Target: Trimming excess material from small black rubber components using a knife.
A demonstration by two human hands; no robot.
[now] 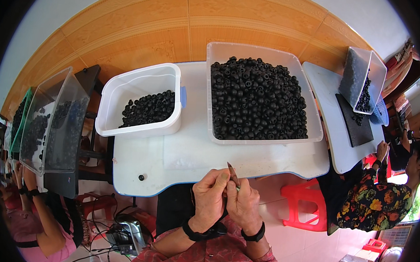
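My left hand (209,197) and my right hand (244,203) meet just in front of the white table's near edge. Out of my right hand's closed fingers sticks a small knife with a pointed brownish blade (233,174), tip up toward the table. My left hand's fingers are closed against it; whatever they pinch is hidden. A single black bead-like piece (141,177) lies on the table at the left. Beyond my hands, a large clear bin (266,142) is heaped with these round, holed black pieces. A smaller white tub (146,129) to its left holds fewer.
At the right, a tipped clear bin (363,68) spills black pieces by a blue basket (380,113), near a person in a floral top (374,208). A red stool (306,205) stands below. Another person's arm (41,217) and a clear bin (53,123) are at left.
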